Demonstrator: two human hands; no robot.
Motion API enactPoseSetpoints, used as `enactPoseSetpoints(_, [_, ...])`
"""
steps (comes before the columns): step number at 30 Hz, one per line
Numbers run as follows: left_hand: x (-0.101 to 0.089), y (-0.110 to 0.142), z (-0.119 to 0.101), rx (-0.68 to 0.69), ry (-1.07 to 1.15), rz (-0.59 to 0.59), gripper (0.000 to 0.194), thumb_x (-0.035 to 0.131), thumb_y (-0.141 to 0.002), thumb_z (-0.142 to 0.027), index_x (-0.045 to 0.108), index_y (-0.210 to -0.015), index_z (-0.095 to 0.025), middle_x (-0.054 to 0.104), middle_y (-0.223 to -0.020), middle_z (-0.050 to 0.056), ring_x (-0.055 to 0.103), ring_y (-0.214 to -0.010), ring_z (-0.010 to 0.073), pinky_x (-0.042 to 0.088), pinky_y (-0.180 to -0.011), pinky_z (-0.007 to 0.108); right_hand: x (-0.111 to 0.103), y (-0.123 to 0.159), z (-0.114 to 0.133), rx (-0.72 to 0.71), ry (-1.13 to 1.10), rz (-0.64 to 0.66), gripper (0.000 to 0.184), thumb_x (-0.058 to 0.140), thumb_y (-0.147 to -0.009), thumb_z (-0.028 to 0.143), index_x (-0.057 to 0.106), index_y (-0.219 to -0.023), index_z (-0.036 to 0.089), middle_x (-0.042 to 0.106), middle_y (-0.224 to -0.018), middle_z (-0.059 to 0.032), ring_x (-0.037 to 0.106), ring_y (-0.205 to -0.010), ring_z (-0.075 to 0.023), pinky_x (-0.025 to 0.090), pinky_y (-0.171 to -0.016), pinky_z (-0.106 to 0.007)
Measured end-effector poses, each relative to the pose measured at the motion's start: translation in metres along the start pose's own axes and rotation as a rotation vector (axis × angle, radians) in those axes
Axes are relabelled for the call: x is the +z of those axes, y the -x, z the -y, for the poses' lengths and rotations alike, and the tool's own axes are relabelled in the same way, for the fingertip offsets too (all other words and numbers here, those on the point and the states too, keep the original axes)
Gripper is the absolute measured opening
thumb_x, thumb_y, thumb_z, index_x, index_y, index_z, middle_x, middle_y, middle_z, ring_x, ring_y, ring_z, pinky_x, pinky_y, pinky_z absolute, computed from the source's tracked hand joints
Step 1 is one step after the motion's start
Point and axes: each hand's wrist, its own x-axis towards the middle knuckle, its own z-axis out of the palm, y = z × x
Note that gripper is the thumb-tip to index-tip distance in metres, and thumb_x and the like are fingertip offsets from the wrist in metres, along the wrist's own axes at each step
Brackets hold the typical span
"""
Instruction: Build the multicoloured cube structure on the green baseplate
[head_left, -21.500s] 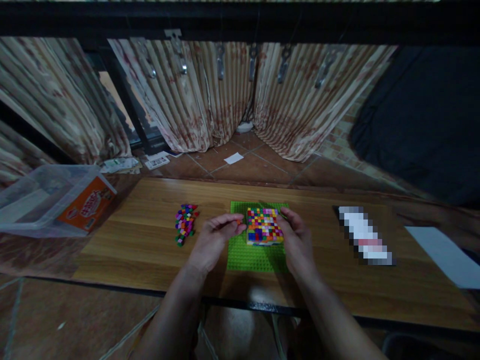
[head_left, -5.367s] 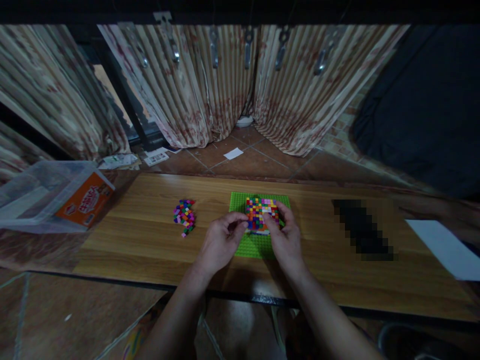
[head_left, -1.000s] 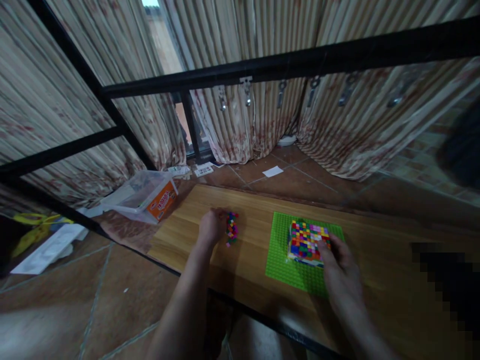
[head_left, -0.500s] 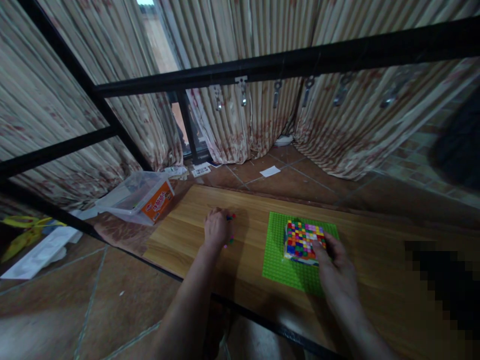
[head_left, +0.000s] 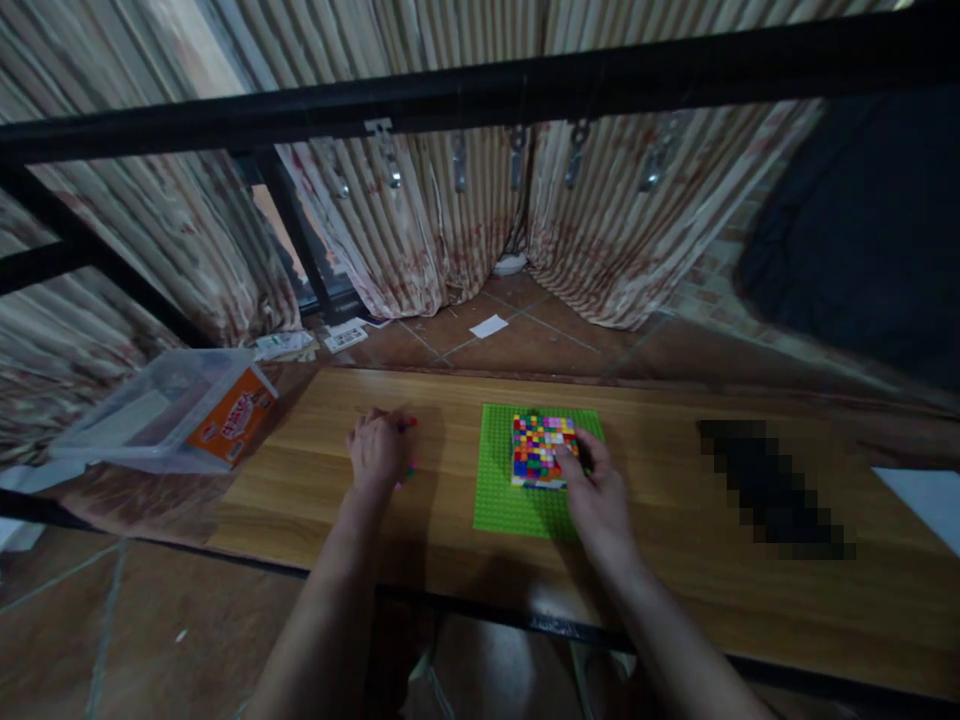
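A block built of many small multicoloured toy bricks [head_left: 534, 452] stands on a green studded baseplate [head_left: 496, 510]. My right hand [head_left: 598, 492] is closed around the block's right side, thumb on top and fingers along the far edge. To the left, my left hand [head_left: 375, 450] rests low over the wooden table [head_left: 442, 560], its fingers curled and bunched together. A few tiny loose bricks [head_left: 410, 468], red, pink and green among them, lie just right of that hand. Whatever its fingertips pinch, if anything, is too small and dark to make out.
A clear plastic bin [head_left: 161, 405] with an orange label sits beyond the table's left end. A black pixelated shape [head_left: 772, 485] lies on the table at right, near a white sheet [head_left: 926, 510]. A black metal bar [head_left: 450, 105] with hanging clips crosses behind the table.
The view has swung to the right, so everything appears farther left. Both hands keep nearly the same places over the table, the right one still on the brick block.
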Motion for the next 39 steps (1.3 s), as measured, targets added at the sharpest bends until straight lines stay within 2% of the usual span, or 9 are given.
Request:
enactPoseSetpoints(7, [0.002, -0.001, -0.007, -0.021, -0.013, 0.011, 0.029, 0.050, -0.081, -0.033, 0.074, -0.093, -0.024, 0.067, -0.105, 0.012, 0.058, -0.104, 0.0320, 0.043, -0.085, 0.046, 0.000, -0.001, -0.003, 0.001, 0.002, 0.003, 0.054, 0.056, -0.079, 0.051, 0.058, -0.121, 0.016, 0.067, -0.113, -0.0121, 0.063, -0.101, -0.0255, 0.046, -0.092, -0.043])
enactPoseSetpoints(13, [0.000, 0.000, -0.010, 0.082, 0.057, -0.090, 0.026, 0.049, -0.083, -0.028, 0.072, -0.084, -0.018, 0.068, -0.100, 0.013, 0.060, -0.097, 0.0297, 0.045, -0.083, 0.042, 0.001, -0.002, -0.007, -0.012, 0.002, -0.014, 0.052, 0.057, -0.079, 0.050, 0.059, -0.120, 0.018, 0.068, -0.112, -0.0110, 0.063, -0.099, -0.0248, 0.046, -0.091, -0.043])
enactPoseSetpoints(15, [-0.004, 0.005, -0.016, 0.134, 0.222, -0.110, 0.023, 0.051, -0.083, -0.027, 0.071, -0.083, -0.016, 0.068, -0.096, 0.012, 0.063, -0.089, 0.0246, 0.047, -0.080, 0.036, 0.002, -0.003, -0.008, -0.018, -0.016, -0.015, 0.051, 0.056, -0.079, 0.050, 0.059, -0.119, 0.019, 0.067, -0.112, -0.0102, 0.062, -0.100, -0.0244, 0.046, -0.091, -0.042])
enactPoseSetpoints(17, [-0.006, 0.014, -0.026, 0.193, 0.490, -0.078, 0.021, 0.053, -0.083, -0.028, 0.071, -0.084, -0.016, 0.069, -0.090, 0.009, 0.064, -0.079, 0.0190, 0.048, -0.074, 0.030, 0.002, -0.004, -0.010, -0.014, -0.020, -0.016, 0.051, 0.056, -0.079, 0.051, 0.059, -0.119, 0.019, 0.067, -0.112, -0.0104, 0.062, -0.099, -0.0244, 0.046, -0.091, -0.042])
enactPoseSetpoints(21, [-0.005, 0.043, -0.052, 0.234, 0.986, 0.128, 0.021, 0.058, -0.082, -0.032, 0.071, -0.088, -0.017, 0.072, -0.084, 0.004, 0.065, -0.078, 0.0167, 0.049, -0.072, 0.026, 0.003, -0.005, -0.012, -0.017, -0.012, -0.025, 0.051, 0.056, -0.079, 0.051, 0.060, -0.118, 0.018, 0.066, -0.115, -0.0111, 0.061, -0.103, -0.0250, 0.045, -0.093, -0.042])
enactPoseSetpoints(24, [-0.005, 0.064, -0.070, 0.259, 1.101, 0.236, 0.019, 0.061, -0.081, -0.031, 0.072, -0.087, -0.017, 0.072, -0.080, 0.003, 0.064, -0.072, 0.0152, 0.049, -0.067, 0.025, 0.003, -0.006, -0.012, -0.023, -0.026, -0.019, 0.050, 0.056, -0.080, 0.051, 0.060, -0.117, 0.018, 0.066, -0.114, -0.0105, 0.061, -0.103, -0.0248, 0.045, -0.093, -0.042])
enactPoseSetpoints(30, [-0.003, 0.085, -0.082, 0.416, 1.051, 0.195, 0.014, 0.060, -0.085, -0.025, 0.071, -0.092, -0.020, 0.072, -0.088, 0.002, 0.066, -0.083, 0.0140, 0.050, -0.077, 0.025, 0.002, -0.007, -0.013, -0.027, -0.030, -0.002, 0.049, 0.056, -0.080, 0.049, 0.060, -0.118, 0.019, 0.067, -0.113, -0.0102, 0.061, -0.103, -0.0254, 0.045, -0.093, -0.043])
enactPoseSetpoints(35, [0.004, 0.087, -0.087, 0.517, 0.983, 0.099, 0.013, 0.059, -0.086, -0.023, 0.071, -0.093, -0.021, 0.070, -0.090, 0.003, 0.066, -0.085, 0.0140, 0.051, -0.079, 0.026, 0.001, -0.005, -0.011, -0.037, -0.019, -0.005, 0.049, 0.056, -0.080, 0.049, 0.060, -0.118, 0.018, 0.066, -0.115, -0.0110, 0.061, -0.105, -0.0252, 0.045, -0.094, -0.043])
enactPoseSetpoints(39, [0.011, 0.086, -0.092, 0.525, 0.909, -0.007, 0.012, 0.061, -0.085, -0.023, 0.073, -0.089, -0.023, 0.066, -0.095, 0.004, 0.064, -0.089, 0.0150, 0.051, -0.082, 0.029, 0.000, -0.004, -0.007, -0.048, -0.011, -0.012, 0.049, 0.056, -0.081, 0.049, 0.060, -0.118, 0.018, 0.066, -0.115, -0.0110, 0.060, -0.105, -0.0250, 0.043, -0.096, -0.044])
